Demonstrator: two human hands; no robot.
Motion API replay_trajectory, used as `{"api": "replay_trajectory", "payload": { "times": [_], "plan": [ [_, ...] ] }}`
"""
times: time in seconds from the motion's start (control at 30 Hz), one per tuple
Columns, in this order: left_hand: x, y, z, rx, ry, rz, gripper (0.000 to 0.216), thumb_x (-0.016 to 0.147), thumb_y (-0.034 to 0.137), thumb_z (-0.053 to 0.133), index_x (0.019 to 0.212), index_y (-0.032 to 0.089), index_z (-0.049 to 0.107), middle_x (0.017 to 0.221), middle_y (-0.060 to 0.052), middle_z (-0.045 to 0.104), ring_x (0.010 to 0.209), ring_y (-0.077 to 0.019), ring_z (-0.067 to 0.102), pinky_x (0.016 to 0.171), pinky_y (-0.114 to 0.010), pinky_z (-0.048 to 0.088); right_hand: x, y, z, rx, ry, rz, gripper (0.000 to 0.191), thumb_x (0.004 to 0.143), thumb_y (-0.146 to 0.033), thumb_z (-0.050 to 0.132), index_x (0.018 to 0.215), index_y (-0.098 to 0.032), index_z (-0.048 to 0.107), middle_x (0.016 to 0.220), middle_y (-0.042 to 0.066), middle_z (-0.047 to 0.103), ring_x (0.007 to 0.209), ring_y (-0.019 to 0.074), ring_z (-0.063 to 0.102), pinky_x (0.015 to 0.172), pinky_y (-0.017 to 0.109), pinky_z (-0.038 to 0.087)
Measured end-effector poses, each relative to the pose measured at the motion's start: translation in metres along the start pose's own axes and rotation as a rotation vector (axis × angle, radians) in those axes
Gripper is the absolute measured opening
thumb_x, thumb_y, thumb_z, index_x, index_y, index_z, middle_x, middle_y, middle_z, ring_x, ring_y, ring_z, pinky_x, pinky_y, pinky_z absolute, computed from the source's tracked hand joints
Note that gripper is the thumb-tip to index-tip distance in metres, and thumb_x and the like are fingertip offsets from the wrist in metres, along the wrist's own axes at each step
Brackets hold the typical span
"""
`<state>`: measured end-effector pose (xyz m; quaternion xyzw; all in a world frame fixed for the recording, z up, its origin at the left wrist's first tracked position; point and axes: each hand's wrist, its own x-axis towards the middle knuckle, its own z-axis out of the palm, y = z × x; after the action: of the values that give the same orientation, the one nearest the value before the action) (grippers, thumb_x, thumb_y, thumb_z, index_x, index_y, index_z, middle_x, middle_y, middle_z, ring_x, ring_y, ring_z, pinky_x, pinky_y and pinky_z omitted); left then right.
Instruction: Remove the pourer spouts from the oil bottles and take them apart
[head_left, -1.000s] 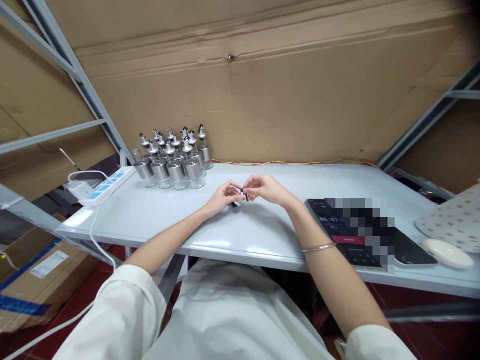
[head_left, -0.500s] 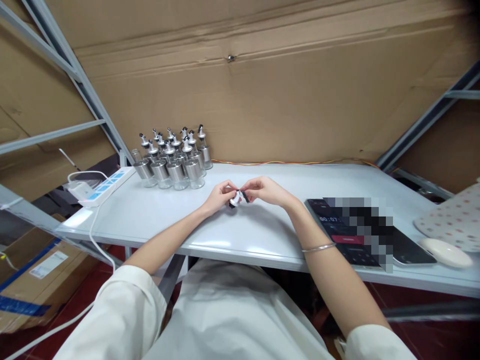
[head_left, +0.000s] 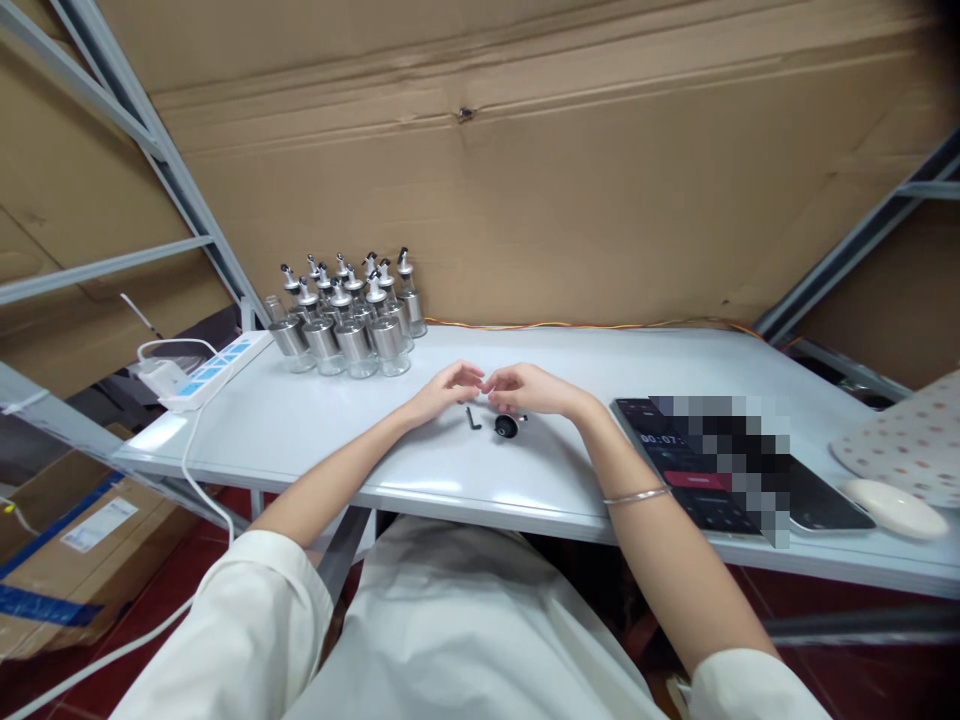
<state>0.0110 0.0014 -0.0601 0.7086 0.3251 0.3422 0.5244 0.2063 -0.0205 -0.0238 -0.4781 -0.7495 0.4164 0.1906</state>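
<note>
On the table (head_left: 420, 460), just under the fingers, a pourer spout (head_left: 507, 427) lies on its side with its black stopper end towards me. A small black L-shaped flap (head_left: 472, 420) rests apart from it, to the left. My left hand (head_left: 444, 393) hovers beyond the flap, fingers loosely bent and apart, with nothing visible in it. Close to the spout, my right hand (head_left: 531, 389) has its fingers loosely curled and parted, and I see nothing held there. The fingertips of both hands nearly meet.
Several glass-and-steel bottles (head_left: 354, 345), most with pourer tops, stand together at the back left. A power strip (head_left: 217, 372) lies at the left edge. At the right are a phone (head_left: 652, 440) showing a timer, another dark device (head_left: 825, 495) and a white mouse (head_left: 896, 508).
Both hands have let go of the pourer spout and the black flap, which now lie separately on the table. The fingers have loosened; the arms have barely moved.
</note>
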Motion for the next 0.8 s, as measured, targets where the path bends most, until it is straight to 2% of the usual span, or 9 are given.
{"api": "replay_trajectory", "payload": {
  "times": [0.1, 0.2, 0.27, 0.37, 0.5, 0.6, 0.7, 0.8],
  "plan": [
    [-0.005, 0.006, -0.001, 0.207, -0.214, 0.041, 0.043, 0.061, 0.018, 0.070, 0.102, 0.018, 0.058, 0.104, -0.005, 0.060, 0.099, -0.0176, 0.056, 0.081, -0.028, 0.044, 0.000, 0.004, -0.004, -0.102, -0.032, 0.013, 0.020, 0.075, -0.031, 0.061, 0.083, -0.012, 0.065, 0.067, 0.003, 0.064, 0.059, 0.0117, 0.055, 0.058, 0.023, 0.043],
    [-0.006, 0.007, -0.002, 0.417, -0.286, 0.113, 0.032, 0.064, 0.017, 0.067, 0.096, 0.018, 0.064, 0.101, -0.005, 0.059, 0.095, -0.0177, 0.056, 0.082, -0.028, 0.043, -0.001, 0.006, -0.008, -0.204, -0.088, 0.037, 0.035, 0.073, -0.045, 0.064, 0.088, -0.013, 0.066, 0.078, 0.005, 0.067, 0.067, 0.0135, 0.057, 0.061, 0.023, 0.043],
    [-0.005, 0.005, -0.002, 0.490, -0.270, 0.149, 0.017, 0.071, 0.019, 0.062, 0.087, 0.017, 0.068, 0.092, -0.005, 0.059, 0.084, -0.0156, 0.056, 0.079, -0.027, 0.043, -0.003, 0.006, -0.010, -0.270, -0.094, 0.077, 0.046, 0.068, -0.052, 0.067, 0.092, -0.014, 0.065, 0.085, 0.007, 0.068, 0.071, 0.0151, 0.058, 0.062, 0.023, 0.043],
    [-0.002, -0.001, -0.004, 0.556, -0.183, 0.166, 0.012, 0.077, 0.023, 0.059, 0.080, 0.015, 0.067, 0.080, -0.003, 0.057, 0.070, -0.0130, 0.053, 0.071, -0.026, 0.042, -0.007, 0.005, -0.013, -0.358, -0.098, 0.194, 0.056, 0.062, -0.056, 0.071, 0.099, -0.015, 0.061, 0.090, 0.008, 0.067, 0.066, 0.0153, 0.059, 0.060, 0.025, 0.044],
    [-0.001, -0.005, -0.003, 0.610, -0.092, 0.210, 0.012, 0.081, 0.023, 0.055, 0.082, 0.016, 0.065, 0.077, -0.003, 0.055, 0.069, -0.0130, 0.051, 0.071, -0.026, 0.041, -0.011, 0.006, -0.017, -0.464, -0.151, 0.361, 0.061, 0.061, -0.059, 0.070, 0.102, -0.015, 0.057, 0.069, 0.004, 0.063, 0.051, 0.0140, 0.053, 0.051, 0.027, 0.041],
    [-0.003, -0.004, -0.001, 0.621, -0.050, 0.247, 0.016, 0.085, 0.022, 0.049, 0.092, 0.018, 0.063, 0.082, -0.004, 0.055, 0.073, -0.0139, 0.051, 0.076, -0.026, 0.042, -0.014, 0.009, -0.019, -0.453, -0.163, 0.456, 0.061, 0.055, -0.053, 0.076, 0.100, -0.017, 0.056, 0.056, -0.002, 0.055, 0.043, 0.0126, 0.048, 0.046, 0.028, 0.040],
    [-0.003, -0.004, -0.001, 0.628, -0.027, 0.276, 0.020, 0.088, 0.021, 0.043, 0.091, 0.018, 0.063, 0.089, -0.006, 0.055, 0.079, -0.0152, 0.053, 0.081, -0.028, 0.042, -0.017, 0.011, -0.020, -0.333, -0.152, 0.490, 0.056, 0.050, -0.033, 0.081, 0.095, -0.019, 0.053, 0.056, -0.006, 0.053, 0.039, 0.0108, 0.048, 0.044, 0.028, 0.042],
    [-0.002, -0.006, -0.001, 0.630, -0.004, 0.289, 0.021, 0.089, 0.022, 0.041, 0.088, 0.017, 0.062, 0.088, -0.006, 0.055, 0.080, -0.0156, 0.053, 0.082, -0.028, 0.042, -0.019, 0.011, -0.019, -0.232, -0.140, 0.487, 0.049, 0.048, -0.016, 0.079, 0.087, -0.020, 0.050, 0.055, -0.007, 0.053, 0.038, 0.0107, 0.050, 0.042, 0.027, 0.043]
  ]
}}
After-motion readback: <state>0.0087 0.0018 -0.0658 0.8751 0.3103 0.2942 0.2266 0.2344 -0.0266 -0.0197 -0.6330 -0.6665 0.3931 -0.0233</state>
